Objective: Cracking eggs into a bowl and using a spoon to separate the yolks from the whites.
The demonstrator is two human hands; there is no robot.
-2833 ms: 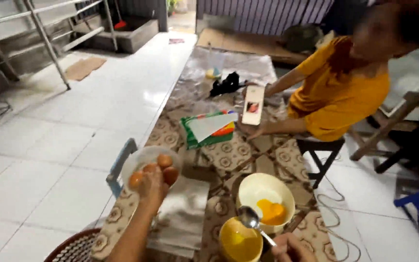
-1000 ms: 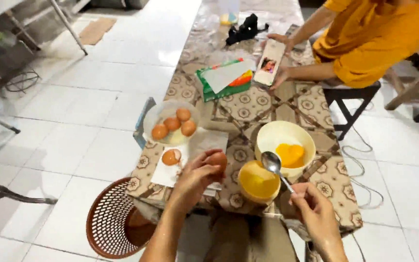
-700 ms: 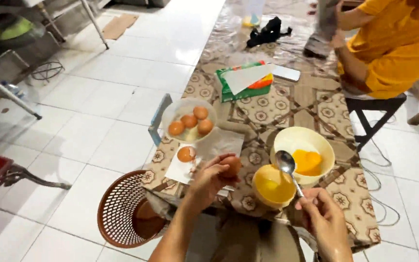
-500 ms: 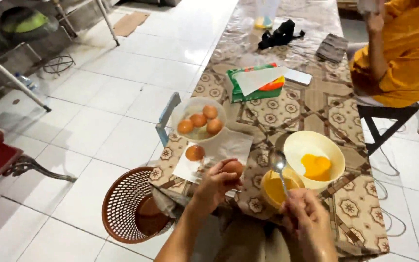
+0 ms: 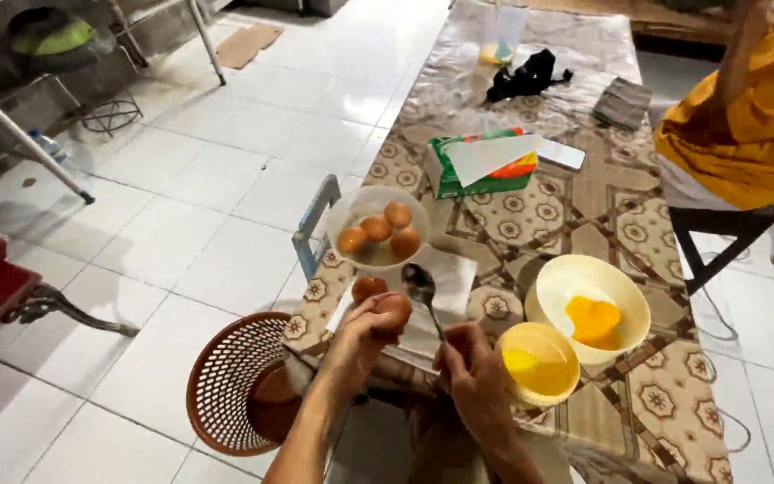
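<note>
Counting the eggs gives five brown ones: three sit in the clear bowl (image 5: 378, 229), one loose egg (image 5: 368, 288) lies on the white paper (image 5: 445, 287) just in front of that bowl, and the fifth, the held egg (image 5: 395, 309), is in the left hand (image 5: 365, 339), whose fingers curl round it from below at the table's near edge. The right hand (image 5: 472, 376) pinches the handle of a metal spoon (image 5: 421, 285), its bowl raised and tilted just beside the held egg; whether metal touches shell is hard to tell from this angle. There are two yellowish bowls to the right: a small yellow bowl (image 5: 539, 363) with pale liquid, and a larger cream bowl (image 5: 593, 307) holding what look like yolks. Both forearms reach up from the bottom of the view over the patterned tablecloth (image 5: 512, 202). One brown plastic basket (image 5: 239, 381) stands on the floor beside the table.
</note>
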